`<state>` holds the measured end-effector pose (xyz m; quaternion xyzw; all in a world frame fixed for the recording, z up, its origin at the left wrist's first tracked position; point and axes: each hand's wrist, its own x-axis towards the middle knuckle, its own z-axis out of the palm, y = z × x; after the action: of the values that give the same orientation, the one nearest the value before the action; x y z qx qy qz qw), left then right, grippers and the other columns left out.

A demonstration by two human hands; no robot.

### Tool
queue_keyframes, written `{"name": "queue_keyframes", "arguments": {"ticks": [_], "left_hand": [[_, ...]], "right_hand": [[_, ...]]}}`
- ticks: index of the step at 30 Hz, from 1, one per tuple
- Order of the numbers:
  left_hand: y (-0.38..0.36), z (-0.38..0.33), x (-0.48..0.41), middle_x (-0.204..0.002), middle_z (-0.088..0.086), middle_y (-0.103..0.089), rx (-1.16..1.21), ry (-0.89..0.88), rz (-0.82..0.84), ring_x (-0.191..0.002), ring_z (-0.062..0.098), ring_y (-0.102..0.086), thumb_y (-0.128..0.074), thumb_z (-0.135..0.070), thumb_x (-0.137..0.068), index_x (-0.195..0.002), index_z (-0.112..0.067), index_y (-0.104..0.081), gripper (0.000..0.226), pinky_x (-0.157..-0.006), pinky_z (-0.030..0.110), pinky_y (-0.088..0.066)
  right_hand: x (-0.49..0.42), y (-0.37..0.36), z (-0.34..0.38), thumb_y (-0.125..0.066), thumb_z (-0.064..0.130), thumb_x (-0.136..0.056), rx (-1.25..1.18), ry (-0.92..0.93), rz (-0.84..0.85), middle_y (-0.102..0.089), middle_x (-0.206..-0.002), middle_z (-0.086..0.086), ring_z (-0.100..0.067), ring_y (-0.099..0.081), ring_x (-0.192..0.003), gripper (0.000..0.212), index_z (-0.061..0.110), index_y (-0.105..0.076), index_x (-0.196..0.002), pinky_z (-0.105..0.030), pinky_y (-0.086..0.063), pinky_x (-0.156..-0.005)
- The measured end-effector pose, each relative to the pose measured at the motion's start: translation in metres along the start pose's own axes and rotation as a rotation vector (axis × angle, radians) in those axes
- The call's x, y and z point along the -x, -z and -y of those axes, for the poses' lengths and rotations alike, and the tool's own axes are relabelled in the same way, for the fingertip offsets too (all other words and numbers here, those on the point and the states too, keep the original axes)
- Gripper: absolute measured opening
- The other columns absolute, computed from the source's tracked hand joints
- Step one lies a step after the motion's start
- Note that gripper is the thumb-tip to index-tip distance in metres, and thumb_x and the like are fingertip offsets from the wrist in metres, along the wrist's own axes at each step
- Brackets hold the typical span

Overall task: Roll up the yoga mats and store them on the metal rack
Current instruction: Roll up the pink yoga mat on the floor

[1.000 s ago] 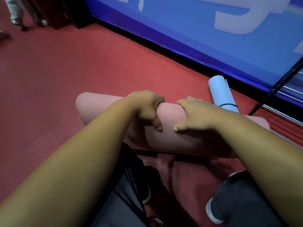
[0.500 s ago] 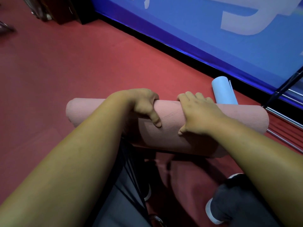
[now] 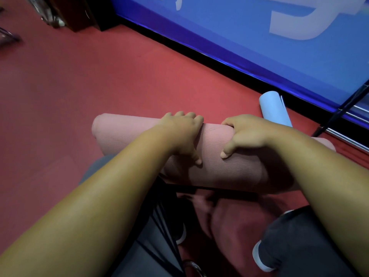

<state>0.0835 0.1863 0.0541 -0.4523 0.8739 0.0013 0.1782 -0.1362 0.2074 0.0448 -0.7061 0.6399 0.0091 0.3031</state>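
A pink yoga mat, rolled into a thick cylinder, lies across the middle of the head view above the red floor, in front of my knees. My left hand grips the roll near its middle, fingers curled over the far side and thumb on the near face. My right hand grips it just to the right in the same way. A light blue rolled mat lies on the floor behind, its near end hidden by my right arm. Chrome bars of the metal rack show at the right edge.
A blue wall panel with a black base strip runs diagonally across the back. A dark slanted rod crosses at the right by the rack. My knees in dark trousers and white-soled shoes fill the bottom. Dark furniture stands at top left.
The pink roll has swung level and turned under my hands. Both hands have shifted their hold, fingers now wrapped over the far side.
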Motion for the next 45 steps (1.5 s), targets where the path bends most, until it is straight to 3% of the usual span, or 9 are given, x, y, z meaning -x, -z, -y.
{"name": "queue_keyframes", "arguments": {"ticks": [4,10,16,19,23,28,32,37,45], "left_hand": [[-0.002,-0.006,-0.010,-0.137,0.001,-0.055,-0.020,-0.024,-0.020,-0.129,0.027,-0.054,-0.085,-0.088,-0.044,-0.133,-0.021,-0.045,0.118,-0.104,0.049,-0.048],[0.009,0.013,-0.023,-0.107,-0.009,-0.065,0.215,-0.035,0.080,-0.099,0.023,-0.064,-0.087,-0.084,-0.034,-0.110,-0.034,-0.054,0.096,-0.085,0.042,-0.058],[0.011,0.033,-0.028,-0.091,-0.010,-0.071,0.435,0.004,0.145,-0.086,0.017,-0.068,-0.096,-0.071,-0.042,-0.100,-0.031,-0.067,0.077,-0.083,0.040,-0.061],[0.015,0.039,-0.027,-0.087,-0.011,-0.073,0.499,0.008,0.157,-0.083,0.016,-0.070,-0.097,-0.070,-0.042,-0.094,-0.029,-0.069,0.071,-0.081,0.039,-0.062],[0.017,0.041,-0.024,-0.090,-0.010,-0.074,0.521,0.003,0.187,-0.085,0.017,-0.071,-0.096,-0.071,-0.045,-0.095,-0.029,-0.070,0.070,-0.082,0.038,-0.062],[0.017,0.033,-0.021,-0.099,-0.012,-0.070,0.461,-0.052,0.181,-0.095,0.017,-0.068,-0.086,-0.080,-0.055,-0.113,-0.031,-0.067,0.078,-0.085,0.036,-0.057],[0.013,0.025,-0.015,-0.116,-0.003,-0.069,0.349,-0.117,0.066,-0.106,0.025,-0.065,-0.081,-0.071,-0.076,-0.131,-0.027,-0.061,0.073,-0.092,0.041,-0.055],[0.008,0.005,-0.012,-0.149,-0.005,-0.051,0.048,-0.124,0.051,-0.136,0.025,-0.051,-0.083,-0.089,-0.048,-0.151,-0.030,-0.040,0.125,-0.112,0.053,-0.044],[0.008,0.009,-0.029,-0.120,-0.009,-0.066,0.167,-0.141,0.006,-0.110,0.023,-0.062,-0.087,-0.085,-0.041,-0.125,-0.036,-0.054,0.103,-0.087,0.040,-0.053]], "right_hand": [[0.002,0.003,0.001,-0.099,0.050,-0.056,-0.037,0.004,0.045,-0.073,-0.103,0.016,-0.009,-0.069,-0.095,0.067,0.037,-0.069,-0.115,-0.034,-0.057,-0.083],[0.009,0.002,0.007,-0.091,0.061,-0.067,0.054,0.020,0.091,-0.068,-0.120,0.012,-0.013,-0.066,-0.105,0.075,0.040,-0.058,-0.131,-0.039,-0.056,-0.096],[0.014,-0.019,0.009,-0.081,0.084,-0.063,0.377,0.103,-0.073,-0.023,-0.168,-0.003,-0.033,-0.023,-0.155,0.136,0.033,-0.012,-0.169,-0.049,-0.024,-0.128],[0.014,-0.028,0.012,-0.084,0.086,-0.054,0.417,0.093,-0.165,-0.010,-0.173,-0.009,-0.037,-0.014,-0.160,0.152,0.033,0.000,-0.170,-0.052,-0.016,-0.131],[0.014,-0.025,0.015,-0.085,0.082,-0.056,0.429,0.095,-0.244,-0.045,-0.149,0.002,-0.033,-0.048,-0.131,0.130,0.034,-0.026,-0.161,-0.051,-0.043,-0.105],[0.014,-0.012,0.013,-0.083,0.083,-0.048,0.345,0.059,-0.146,-0.060,-0.119,0.011,-0.024,-0.061,-0.111,0.092,0.037,-0.056,-0.123,-0.045,-0.052,-0.093],[0.011,-0.003,0.003,-0.091,0.073,-0.043,0.112,-0.001,-0.035,-0.068,-0.104,0.017,-0.014,-0.065,-0.096,0.084,0.039,-0.064,-0.115,-0.041,-0.058,-0.087],[0.010,0.005,-0.003,-0.095,0.061,-0.052,-0.047,-0.046,0.051,-0.075,-0.101,0.014,-0.012,-0.070,-0.093,0.067,0.034,-0.072,-0.109,-0.038,-0.060,-0.088],[0.015,0.007,-0.002,-0.092,0.067,-0.057,-0.059,-0.024,0.082,-0.075,-0.109,0.015,-0.011,-0.071,-0.100,0.072,0.037,-0.071,-0.119,-0.040,-0.058,-0.097]]}}
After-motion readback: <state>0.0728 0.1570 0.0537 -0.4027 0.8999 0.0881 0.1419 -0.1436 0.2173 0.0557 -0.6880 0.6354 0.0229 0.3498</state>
